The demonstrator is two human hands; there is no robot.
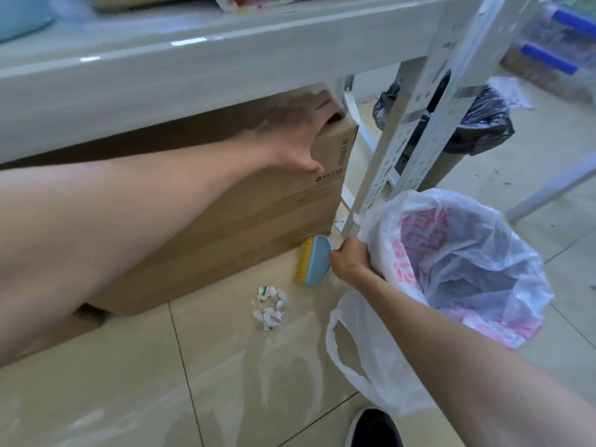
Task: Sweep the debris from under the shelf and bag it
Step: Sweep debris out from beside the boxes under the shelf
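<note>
My right hand [350, 260] grips a small blue hand brush [315, 260] with yellow bristles, held low at the front corner of a cardboard box [245, 227] under the pale shelf [161, 59]. A little heap of white and green paper scraps [269, 307] lies on the tile just in front of the brush. My left hand [296, 137] reaches over the box's top right corner, fingers wrapped on its edge under the shelf. A white plastic bag [451, 285] with pink print stands open on the floor to the right of my right hand.
A perforated metal shelf upright [416, 124] stands between the box and the bag. Behind it is a bin lined with a black bag [477, 124]. A pale chair or table leg [548, 191] slants at the right. My dark shoe [375, 429] shows at the bottom.
</note>
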